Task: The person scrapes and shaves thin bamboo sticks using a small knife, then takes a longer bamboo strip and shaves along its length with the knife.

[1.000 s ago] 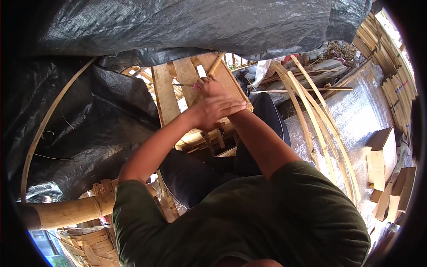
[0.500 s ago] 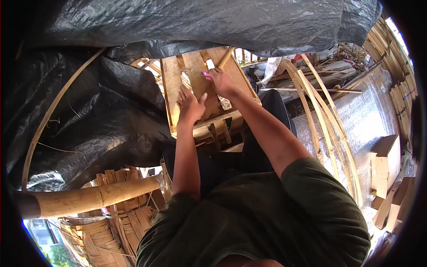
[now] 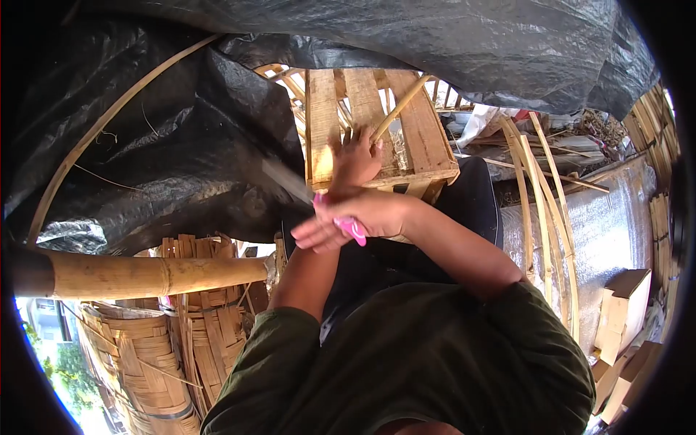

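My left hand [image 3: 357, 159] reaches over the near part of a slatted wooden crate [image 3: 420, 141], its fingers apart and slightly smeared by motion. A bamboo stick [image 3: 401, 107] lies slanting over the slats, its near end close to my left thumb; contact is unclear. My right hand [image 3: 373, 212] crosses above my left wrist and holds a knife with a pink handle [image 3: 353, 230]. The fingers of that hand stretch to the left, with the handle across the palm. The knife's grey blade [image 3: 286, 180] points up and left, blurred.
Black plastic sheeting [image 3: 167, 167] hangs left and ahead. A thick bamboo pole [image 3: 145, 277] juts in at left, above woven bamboo rolls [image 3: 141, 355]. Long bamboo strips [image 3: 540, 210] lean at right near silvery sheeting [image 3: 602, 210] and cardboard boxes [image 3: 623, 312].
My right hand, with the knife, has swung from the crate top back toward my body and over my left wrist. My left hand has shifted right. The view has tilted slightly.
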Demonstrator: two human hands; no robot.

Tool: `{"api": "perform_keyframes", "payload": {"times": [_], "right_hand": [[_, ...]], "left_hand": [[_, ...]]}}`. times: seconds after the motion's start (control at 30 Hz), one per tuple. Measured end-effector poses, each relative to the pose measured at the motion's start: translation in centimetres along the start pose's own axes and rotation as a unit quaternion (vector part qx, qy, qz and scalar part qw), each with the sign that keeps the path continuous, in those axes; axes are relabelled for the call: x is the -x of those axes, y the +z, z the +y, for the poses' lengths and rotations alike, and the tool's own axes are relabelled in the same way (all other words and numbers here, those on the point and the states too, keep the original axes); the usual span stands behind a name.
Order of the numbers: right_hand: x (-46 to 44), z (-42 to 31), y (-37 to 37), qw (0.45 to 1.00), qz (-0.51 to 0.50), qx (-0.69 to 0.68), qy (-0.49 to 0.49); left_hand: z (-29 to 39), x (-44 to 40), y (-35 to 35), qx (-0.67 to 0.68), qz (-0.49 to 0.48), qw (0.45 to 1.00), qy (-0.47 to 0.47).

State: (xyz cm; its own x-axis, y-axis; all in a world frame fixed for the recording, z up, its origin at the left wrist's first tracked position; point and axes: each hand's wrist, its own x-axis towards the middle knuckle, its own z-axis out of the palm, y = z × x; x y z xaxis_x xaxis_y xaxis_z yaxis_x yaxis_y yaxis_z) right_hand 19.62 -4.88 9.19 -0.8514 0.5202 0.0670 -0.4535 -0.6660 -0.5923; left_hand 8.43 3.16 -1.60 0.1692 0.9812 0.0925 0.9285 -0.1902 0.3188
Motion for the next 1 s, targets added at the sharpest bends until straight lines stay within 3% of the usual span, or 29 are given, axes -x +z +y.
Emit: {"api": "perform_keyframes", "payload": {"times": [0.07,0.1,0.13,0.17,0.2,0.23,0.27,0.3,0.33,0.4,0.43,0.47,0.53,0.57,0.63,0.73,0.77,0.8,0.87,0.9,0.93,0.97,1.0], "right_hand": [[-1.3,2.6,-3.2,0.990,-0.028,0.000,0.136],[-3.0,2.7,-7.1,0.975,0.180,0.118,-0.048],[-4.2,1.5,-7.4,0.975,0.180,0.119,-0.045],[-5.7,0.6,-7.1,0.880,0.394,0.241,-0.109],[-6.4,0.0,-6.6,0.720,0.579,0.344,-0.167],[-4.1,-1.5,-4.0,0.875,0.415,0.213,-0.132],[-1.2,-2.0,-1.3,0.969,0.223,0.066,-0.086],[-0.7,-0.6,-0.9,0.984,0.136,0.112,-0.017],[-1.4,0.6,-3.9,0.984,0.138,0.112,-0.018],[-3.5,2.2,-13.0,0.898,0.192,0.394,-0.040],[-3.7,0.1,-14.5,0.894,0.262,0.359,-0.062],[-3.5,0.0,-13.6,0.894,0.262,0.360,-0.058],[-3.2,-2.0,-7.5,0.905,0.332,0.123,-0.236],[-2.0,-2.8,-3.2,0.962,0.238,0.105,-0.082],[-1.7,0.4,2.3,0.997,0.038,0.007,0.060],[-2.5,0.1,0.7,0.991,0.096,0.072,0.056],[-4.5,-0.1,-4.3,0.830,0.326,0.450,0.040],[-5.5,0.6,-7.9,0.829,0.324,0.455,0.041],[-6.8,1.3,-12.2,0.905,0.338,0.205,-0.155],[-3.7,-1.9,-1.4,0.964,0.224,0.116,-0.079],[-2.5,-1.5,2.5,0.993,0.108,0.024,-0.043],[-2.3,-0.4,2.9,0.993,0.111,0.023,-0.041],[-2.2,0.5,3.0,0.994,0.108,0.019,-0.004]], "left_hand": [[-0.2,0.2,0.6,-0.027,0.023,0.999,0.007],[-0.4,0.1,0.5,-0.026,0.024,0.999,0.004],[-0.6,-0.1,0.2,-0.002,-0.016,1.000,0.015],[-0.7,-0.3,-0.1,0.021,-0.057,0.998,0.027],[-2.2,-1.1,2.2,0.021,-0.057,0.998,0.027],[-4.8,-2.3,6.5,0.058,0.031,0.996,0.056],[-6.3,-3.0,9.0,0.097,0.116,0.985,0.084],[-5.0,-1.4,7.5,-0.021,0.148,0.984,0.099],[0.6,0.0,-0.1,-0.069,-0.010,0.997,-0.022],[1.8,0.5,-2.1,-0.070,-0.025,0.997,-0.011],[1.9,0.8,-2.5,-0.072,-0.039,0.997,-0.002],[1.9,1.1,-2.5,-0.075,-0.053,0.996,0.006],[0.0,0.0,-0.4,-0.111,-0.042,0.989,0.091],[-0.2,-0.4,-0.1,-0.112,-0.042,0.989,0.088],[0.1,-0.3,0.4,-0.042,-0.003,0.999,0.009],[-0.2,0.4,1.3,0.041,0.038,0.998,0.019],[-5.6,-1.2,8.6,-0.120,0.097,0.985,0.082],[0.3,0.7,-3.1,-0.153,-0.215,0.960,0.095],[-4.6,-1.3,6.2,0.041,0.063,0.984,0.161],[-5.1,-2.1,9.2,-0.021,0.156,0.979,0.133],[-4.9,-2.1,10.8,-0.080,0.246,0.961,0.099],[1.1,0.0,-0.3,-0.013,-0.021,0.999,-0.036],[0.9,0.2,-0.8,0.005,-0.020,1.000,-0.013]]}}
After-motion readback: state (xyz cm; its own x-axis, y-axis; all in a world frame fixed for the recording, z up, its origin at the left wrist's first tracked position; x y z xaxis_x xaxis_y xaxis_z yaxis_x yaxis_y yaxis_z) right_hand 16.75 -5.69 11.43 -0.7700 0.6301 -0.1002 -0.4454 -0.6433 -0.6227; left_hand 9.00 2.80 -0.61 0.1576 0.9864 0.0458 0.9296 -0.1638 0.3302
